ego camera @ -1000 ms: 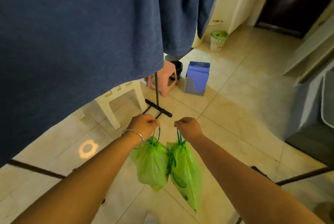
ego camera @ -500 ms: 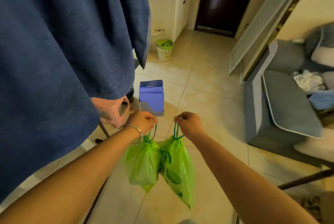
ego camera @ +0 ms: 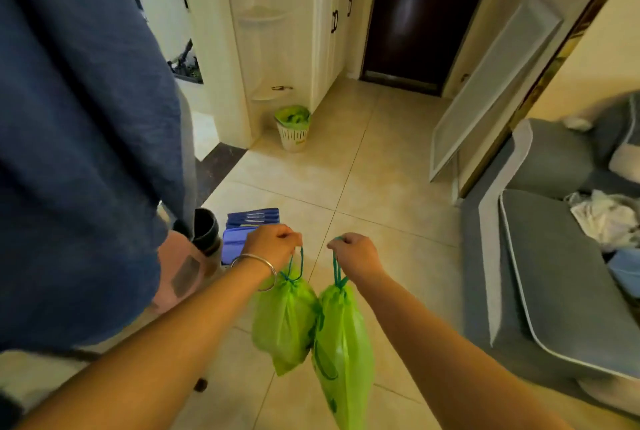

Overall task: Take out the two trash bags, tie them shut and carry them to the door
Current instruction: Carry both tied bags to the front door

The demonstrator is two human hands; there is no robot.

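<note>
At 6 o'clock, low in the view, both bare forearms reach forward over the beige tiled floor. Left hand, silver bangle on its wrist, is fisted around the teal drawstring of the left bright green plastic trash bag; right hand is fisted on the drawstring of the right bright green plastic trash bag. Hands apart, side by side; bags cinched at the neck, hanging off the floor, touching each other, right one hanging lower. Dark brown door at 12 o'clock, far end of hallway, well apart from the bags. White slotted wastebasket with green liner at 11 o'clock by the cream cabinets. Blue hanging cloth fills 9 to 10 o'clock. Blue box in mesh holder just beyond left hand, black cup-like container and pink plastic stool beside it. Grey sofa at 3 o'clock with white clothes on it; white framed panel leaning on the wall at 2 o'clock.
</note>
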